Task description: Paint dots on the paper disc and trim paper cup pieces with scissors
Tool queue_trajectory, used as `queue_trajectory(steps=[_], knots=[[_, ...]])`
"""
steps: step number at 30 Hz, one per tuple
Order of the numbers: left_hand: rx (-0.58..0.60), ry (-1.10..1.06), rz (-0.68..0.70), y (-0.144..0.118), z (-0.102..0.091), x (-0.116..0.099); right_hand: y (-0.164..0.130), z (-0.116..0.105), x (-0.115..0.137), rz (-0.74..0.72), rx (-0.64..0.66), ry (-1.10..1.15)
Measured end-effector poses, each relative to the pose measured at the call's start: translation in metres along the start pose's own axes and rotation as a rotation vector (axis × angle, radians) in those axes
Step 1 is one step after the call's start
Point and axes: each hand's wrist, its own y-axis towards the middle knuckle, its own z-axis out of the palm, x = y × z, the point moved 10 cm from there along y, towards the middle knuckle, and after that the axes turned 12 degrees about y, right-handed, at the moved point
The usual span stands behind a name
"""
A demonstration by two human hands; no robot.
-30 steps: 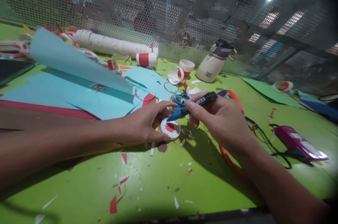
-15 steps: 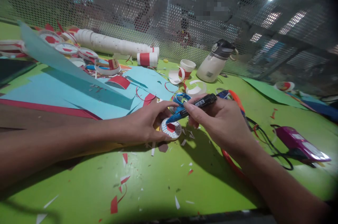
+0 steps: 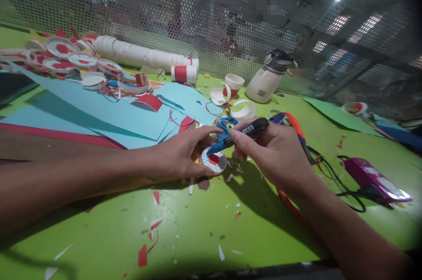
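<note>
Between the thumb and fingers of my left hand [image 3: 184,155] is a small white paper-cup base [image 3: 218,166], round, with a red hexagon in its middle and blue dots around it. My right hand [image 3: 273,152] grips a black and blue marker pen [image 3: 242,134], slanted down to the left. Its tip meets the upper left of the disc's face. Behind the pen lies a roll of blue patterned tape [image 3: 227,121], partly hidden. Scissors with an orange and blue handle [image 3: 294,125] lie beyond my right hand, partly covered by it.
Light blue paper sheets [image 3: 99,113] spread across the left. Several decorated cup bases [image 3: 61,47] are heaped behind them, beside a long stack of white cups [image 3: 141,53]. A bottle [image 3: 265,80] stands at the mesh screen. A purple device [image 3: 376,179] lies right; paper scraps [image 3: 142,256] litter the green table.
The raised edge of the blue paper at the left has sunk lower, uncovering more of the heaped cup bases. The pen has shifted very slightly; my left hand stays in place.
</note>
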Motion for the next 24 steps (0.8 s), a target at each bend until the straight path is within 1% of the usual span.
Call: queue_trajectory(steps=[4,9,12,16,19,22,24], knots=[[0.031,0.011,0.001,0.000,0.003,-0.001,0.001,0.001,-0.001,0.010,0.007,0.013],[0.020,0.040,0.007,0.001,0.001,-0.001,0.000,0.003,-0.001,0.002,0.027,-0.006],[0.056,0.029,0.015,0.001,0.003,0.001,-0.002,0.003,0.003,-0.060,0.020,-0.044],[0.082,0.022,0.009,0.001,0.004,0.003,-0.005,0.003,0.011,-0.172,-0.032,-0.124],[0.064,0.014,0.022,0.001,0.002,0.001,-0.008,0.006,0.016,-0.233,-0.050,-0.164],[0.041,-0.002,0.034,0.001,0.001,0.000,-0.009,0.008,0.016,-0.248,-0.059,-0.191],[0.056,-0.015,0.037,0.001,0.004,0.000,-0.009,0.008,0.015,-0.243,-0.070,-0.199]])
